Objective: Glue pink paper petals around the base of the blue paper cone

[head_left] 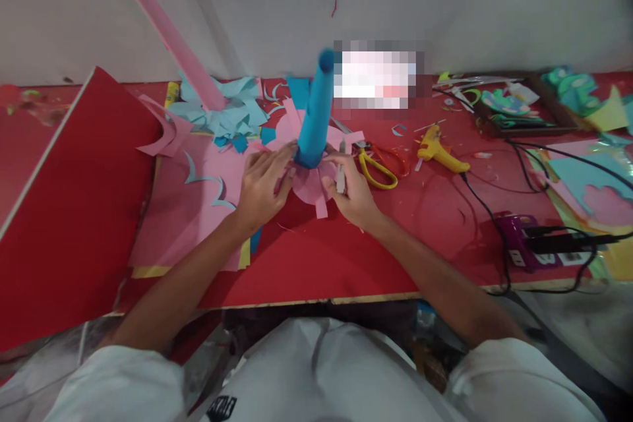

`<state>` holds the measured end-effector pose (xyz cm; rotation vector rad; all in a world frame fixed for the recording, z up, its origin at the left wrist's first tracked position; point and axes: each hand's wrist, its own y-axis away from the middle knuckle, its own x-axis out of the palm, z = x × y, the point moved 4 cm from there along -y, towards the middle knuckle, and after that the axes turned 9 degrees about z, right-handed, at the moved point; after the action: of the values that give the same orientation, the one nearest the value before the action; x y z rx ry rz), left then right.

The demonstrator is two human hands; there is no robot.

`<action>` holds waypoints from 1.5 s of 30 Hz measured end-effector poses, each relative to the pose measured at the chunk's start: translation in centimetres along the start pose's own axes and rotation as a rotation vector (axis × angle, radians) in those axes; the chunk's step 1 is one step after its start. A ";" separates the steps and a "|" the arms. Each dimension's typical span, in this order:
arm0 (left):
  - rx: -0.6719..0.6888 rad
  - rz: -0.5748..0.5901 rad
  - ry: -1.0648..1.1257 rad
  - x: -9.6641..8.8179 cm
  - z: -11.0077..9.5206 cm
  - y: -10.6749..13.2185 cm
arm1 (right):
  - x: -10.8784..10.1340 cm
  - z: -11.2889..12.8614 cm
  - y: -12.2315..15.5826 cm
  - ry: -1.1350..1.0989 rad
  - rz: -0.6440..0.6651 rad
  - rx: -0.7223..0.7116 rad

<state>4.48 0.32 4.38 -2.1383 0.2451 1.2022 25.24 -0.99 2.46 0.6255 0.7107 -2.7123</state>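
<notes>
The red table [341, 264] ends at a pale front edge low in the frame, and a strip of red surface lies between that edge and the wrists. To the left, pink sheets [171, 211] and a tilted red board [89, 211] hem in the left forearm; to the right, yellow-handled scissors [364, 168] sit just beside the knuckles, with a yellow glue gun [438, 150] farther off and its cord looping towards the lower right. Blue scraps [237, 109] and a leaning pink tube [173, 46] crowd the upper left, against the wall [267, 6].

The blue tube [317, 112] stands near the centre of the frame, leaning slightly right, its foot on a pink paper disc [309, 192]. Both forearms come up from the lower corners and converge there. The left hand [263, 186] lies palm down, fingers bent against the tube's foot, thumb lower; whether they pinch anything, I cannot tell. The right hand [355, 192] curls around a narrow grey tool [341, 171], its fingertips by the tube's foot
</notes>
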 end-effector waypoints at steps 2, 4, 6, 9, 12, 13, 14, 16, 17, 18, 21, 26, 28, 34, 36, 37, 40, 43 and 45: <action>0.002 0.004 -0.074 0.2 0.0 0.0 | 0.1 -0.9 -0.2 0.003 -0.017 0.059; -0.008 -0.050 -0.158 0.0 0.1 0.1 | -0.2 -1.5 -0.3 -0.015 -0.066 0.102; -0.002 -0.119 -0.200 -0.5 0.3 0.2 | -1.2 -1.5 -0.3 -0.065 -0.173 0.108; 0.095 -0.066 -0.101 -0.4 0.5 0.4 | -2.9 -1.4 -0.2 -0.197 -0.266 0.107; 0.193 0.160 0.065 1.1 1.0 0.8 | -3.5 -1.4 -0.3 -0.325 -0.166 0.113; 0.217 0.233 0.092 1.7 1.2 0.9 | -3.3 -1.5 -0.4 -0.357 -0.110 0.112; 0.234 0.300 0.101 2.2 1.4 1.0 | -3.0 -1.5 -0.5 -0.381 -0.045 0.112; 0.240 0.404 0.083 3.2 1.7 1.2 | -2.1 -1.5 -0.6 -0.413 0.097 0.121; 0.231 0.442 0.067 3.4 1.8 1.2 | -1.6 -1.5 -0.7 -0.422 0.160 0.131; 0.218 0.467 0.055 3.6 1.9 1.2 | -1.1 -1.5 -0.6 -0.427 0.214 0.144; 0.198 0.498 0.062 3.7 1.9 1.2 | -0.4 -1.8 -0.5 -0.401 0.301 0.187; 0.175 0.519 0.111 3.7 2.0 1.1 | -0.2 -2.1 -0.4 -0.309 0.336 0.234; 0.168 0.521 0.110 3.7 2.0 1.1 | -0.2 -1.9 -0.5 -0.289 0.348 0.229; 0.156 0.524 0.121 3.6 1.9 1.0 | -0.3 -1.7 -0.6 -0.272 0.343 0.228; 0.153 0.521 0.123 3.6 1.9 1.0 | -0.3 -1.8 -0.5 -0.271 0.355 0.235; 0.153 0.516 0.121 3.6 1.9 1.0 | -0.3 -1.9 -0.5 -0.266 0.354 0.237; 0.162 0.501 0.106 3.7 1.9 1.1 | -0.3 -2.0 -0.5 -0.250 0.337 0.231; 0.167 0.493 0.094 3.8 1.9 1.1 | -0.3 -2.1 -0.4 -0.252 0.342 0.223; 0.165 0.489 0.098 3.8 1.9 1.1 | -0.3 -2.1 -0.5 -0.252 0.328 0.221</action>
<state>4.73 1.25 0.07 -2.0546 0.9211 1.2847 26.06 0.52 1.18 0.3941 0.2246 -2.5141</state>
